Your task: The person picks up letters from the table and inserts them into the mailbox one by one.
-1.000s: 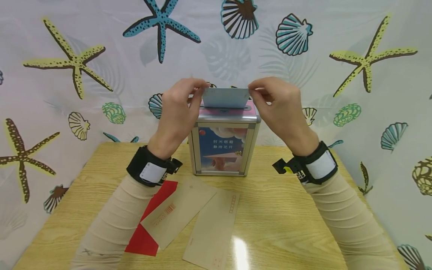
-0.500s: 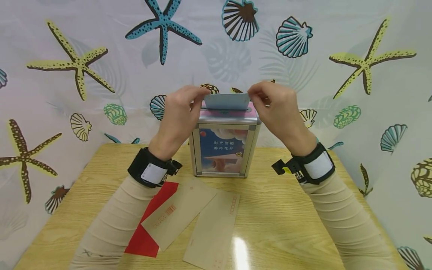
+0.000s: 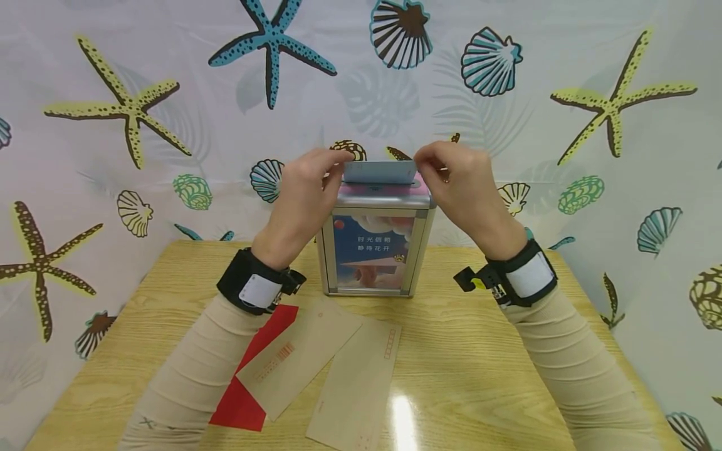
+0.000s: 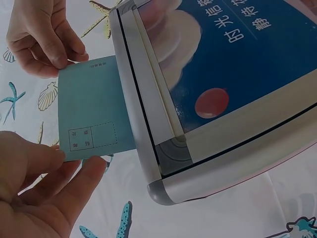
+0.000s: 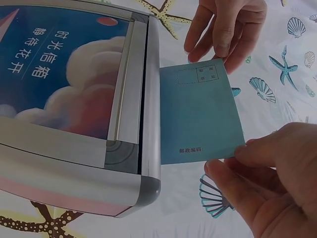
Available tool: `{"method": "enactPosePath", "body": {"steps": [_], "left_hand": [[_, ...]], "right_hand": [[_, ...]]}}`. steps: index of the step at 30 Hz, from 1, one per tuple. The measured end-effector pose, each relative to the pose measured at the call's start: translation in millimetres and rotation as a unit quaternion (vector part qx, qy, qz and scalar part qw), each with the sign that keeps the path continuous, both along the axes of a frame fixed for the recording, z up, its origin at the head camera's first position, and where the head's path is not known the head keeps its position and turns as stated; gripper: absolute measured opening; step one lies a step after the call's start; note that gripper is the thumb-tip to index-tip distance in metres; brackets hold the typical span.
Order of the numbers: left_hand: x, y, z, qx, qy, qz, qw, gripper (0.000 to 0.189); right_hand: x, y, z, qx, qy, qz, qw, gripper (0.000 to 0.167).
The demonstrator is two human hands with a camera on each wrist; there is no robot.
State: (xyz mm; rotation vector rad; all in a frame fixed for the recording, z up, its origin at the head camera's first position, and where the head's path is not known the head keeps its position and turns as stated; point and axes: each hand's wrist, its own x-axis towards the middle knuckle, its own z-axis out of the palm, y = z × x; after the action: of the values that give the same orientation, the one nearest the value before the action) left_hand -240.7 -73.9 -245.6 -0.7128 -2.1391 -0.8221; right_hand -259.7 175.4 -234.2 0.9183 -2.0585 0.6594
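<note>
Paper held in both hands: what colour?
The paper is blue-green; it shows best in the right wrist view.

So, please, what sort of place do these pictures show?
Probably a small indoor recording corner, though the wider room is out of view. A wood-grained table stands before a sea-patterned backdrop, and the person wears black wrist straps.

1 blue card (image 3: 379, 173) | 1 box (image 3: 370, 254) | 2 tan envelopes (image 3: 354, 385) | 1 red paper (image 3: 241, 402)
</note>
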Motion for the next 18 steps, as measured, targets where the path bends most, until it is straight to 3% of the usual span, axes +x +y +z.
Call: {"method": "enactPosePath", "body": {"steps": [12, 18], "left_hand": [[0.4, 1.6, -1.6, -0.013, -0.011, -0.008, 0.9998, 0.025], [8.8, 2.3, -3.9, -0.025, -0.018, -0.012, 0.9994, 0.026]], "right_hand": [[-1.7, 4, -2.2, -0.007, -0.025, -0.002, 0.9997, 0.009], [9.6, 4, -3.0, 0.004, -0.042, -0.006, 0.9991, 0.011]]}}
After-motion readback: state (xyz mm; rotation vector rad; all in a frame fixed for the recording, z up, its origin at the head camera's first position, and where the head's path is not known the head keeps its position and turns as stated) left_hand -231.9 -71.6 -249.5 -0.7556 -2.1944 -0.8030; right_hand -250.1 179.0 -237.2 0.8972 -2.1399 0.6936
